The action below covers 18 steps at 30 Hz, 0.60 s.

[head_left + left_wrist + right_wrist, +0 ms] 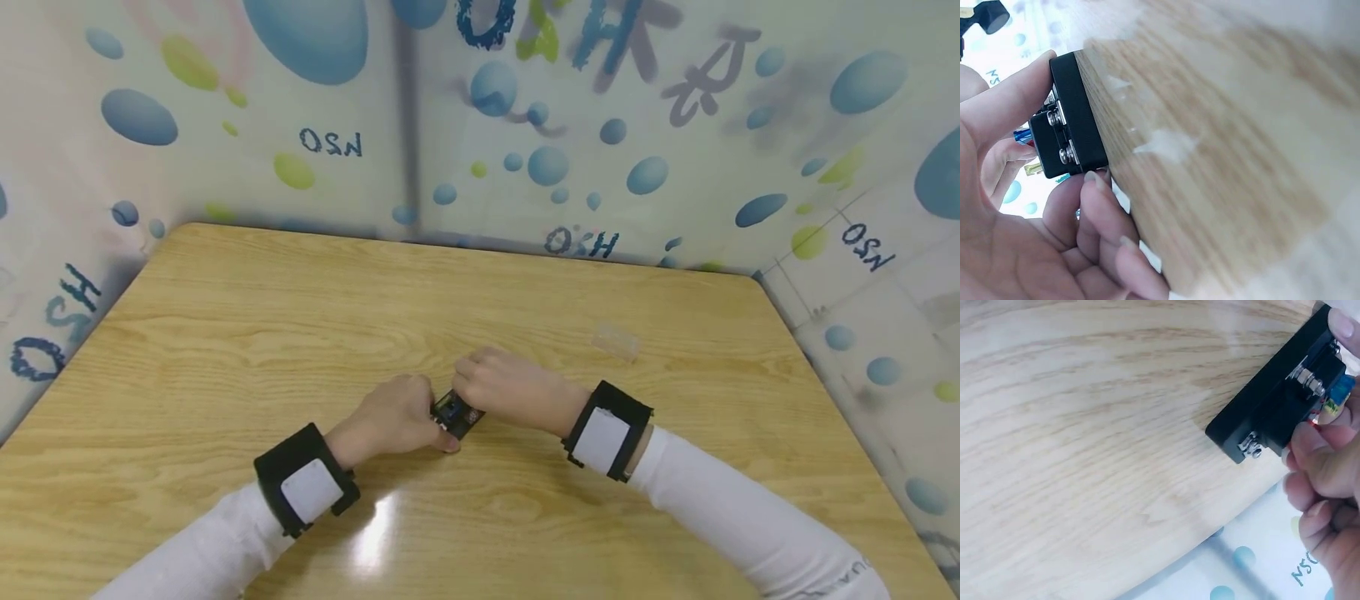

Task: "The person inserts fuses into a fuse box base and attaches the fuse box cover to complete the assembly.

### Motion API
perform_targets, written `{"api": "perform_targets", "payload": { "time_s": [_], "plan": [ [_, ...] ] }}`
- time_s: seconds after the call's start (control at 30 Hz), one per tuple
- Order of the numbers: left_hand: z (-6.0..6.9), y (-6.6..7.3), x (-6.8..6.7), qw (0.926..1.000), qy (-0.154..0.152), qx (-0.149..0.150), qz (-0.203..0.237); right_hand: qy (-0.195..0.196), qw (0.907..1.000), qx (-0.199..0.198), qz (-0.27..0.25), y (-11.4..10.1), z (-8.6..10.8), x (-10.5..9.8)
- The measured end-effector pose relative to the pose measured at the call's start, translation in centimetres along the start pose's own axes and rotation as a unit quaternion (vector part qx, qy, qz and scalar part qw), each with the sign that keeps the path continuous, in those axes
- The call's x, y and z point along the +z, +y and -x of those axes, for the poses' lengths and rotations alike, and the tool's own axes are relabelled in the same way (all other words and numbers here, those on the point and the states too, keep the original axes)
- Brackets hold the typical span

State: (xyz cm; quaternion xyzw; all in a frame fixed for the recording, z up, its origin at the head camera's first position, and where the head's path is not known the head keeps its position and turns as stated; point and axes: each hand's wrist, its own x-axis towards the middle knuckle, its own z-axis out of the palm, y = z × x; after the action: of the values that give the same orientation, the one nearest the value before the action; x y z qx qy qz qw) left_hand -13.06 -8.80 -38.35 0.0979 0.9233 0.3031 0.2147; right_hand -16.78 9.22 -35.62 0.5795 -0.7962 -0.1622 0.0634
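Note:
A small black electrical module (459, 415) is held just above the wooden table, tilted. Metal screw terminals (1063, 153) line one side, and blue and yellow parts (1340, 392) show on its back. My left hand (393, 417) grips it by opposite ends, thumb on one and fingers on the other. Across from it, my right hand (510, 387) has its curled thumb and forefinger pinched at the module's back edge, where a bit of red shows. Exactly what those fingertips pinch is partly hidden.
A small clear plastic piece (617, 342) lies on the wooden table (337, 308), beyond my right hand. Walls (480, 200) with printed blue and green bubbles border the table's back and sides.

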Motion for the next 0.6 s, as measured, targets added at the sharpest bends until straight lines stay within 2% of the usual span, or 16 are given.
{"api": "perform_targets", "payload": {
  "time_s": [0.07, 0.27, 0.43, 0.6],
  "plan": [
    [0.00, 0.02, 0.01, 1.0000, 0.001, 0.000, -0.001, 0.010, 0.9999, 0.001, 0.009, -0.02, 0.09, 0.18],
    [0.23, 0.05, -0.11, 1.0000, 0.001, 0.008, -0.005, 0.033, 0.9959, -0.023, 0.081, -0.23, 0.38, 0.44],
    [0.22, 0.14, -0.10, 1.0000, 0.001, 0.005, -0.001, 0.024, 0.9973, -0.013, 0.068, -0.27, 0.40, 0.56],
    [0.17, 0.22, -0.09, 1.0000, -0.003, 0.002, -0.004, 0.043, 0.9963, -0.007, 0.074, -0.45, 0.63, 0.82]
  ]
}}
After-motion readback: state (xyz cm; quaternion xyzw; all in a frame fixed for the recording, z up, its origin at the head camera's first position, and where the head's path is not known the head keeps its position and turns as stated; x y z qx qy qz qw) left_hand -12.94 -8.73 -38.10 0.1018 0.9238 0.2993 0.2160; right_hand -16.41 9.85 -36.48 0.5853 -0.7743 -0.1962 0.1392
